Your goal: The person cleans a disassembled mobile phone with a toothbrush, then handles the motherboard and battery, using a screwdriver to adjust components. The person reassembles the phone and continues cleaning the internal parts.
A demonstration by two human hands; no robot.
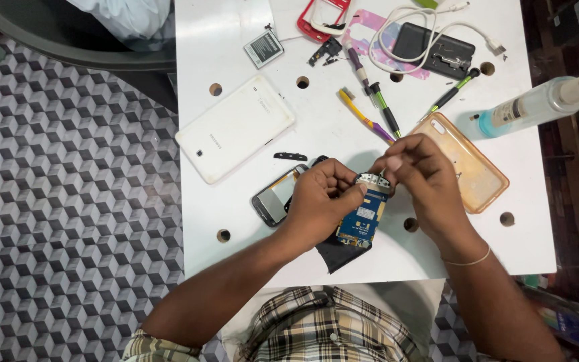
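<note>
Circuit board: small blue printed circuit board with a pale metal part at its far end, held above the near edge of the white table, between both hands.
Board against fingers: near and left edge gripped by left fingers, far end pinched under right fingertips; blue middle showing in the gap between the hands.
Left hand: curled and clasping the board from the left, thumb laid along its edge.
Right hand: fingertips bunched and pressed onto the board's far end; whether anything small sits between them, impossible to tell.
Beneath the board: dark flat piece lying at the table's near edge.
Just left: dark phone body with a pale screen, partly hidden by the left hand.
Right: translucent orange phone case, just beyond the right hand.
Far left: white tablet lying face down.
Far: slim screwdrivers with coloured handles, small grey battery, white cable.
Far right: clear spray bottle lying on its side.
</note>
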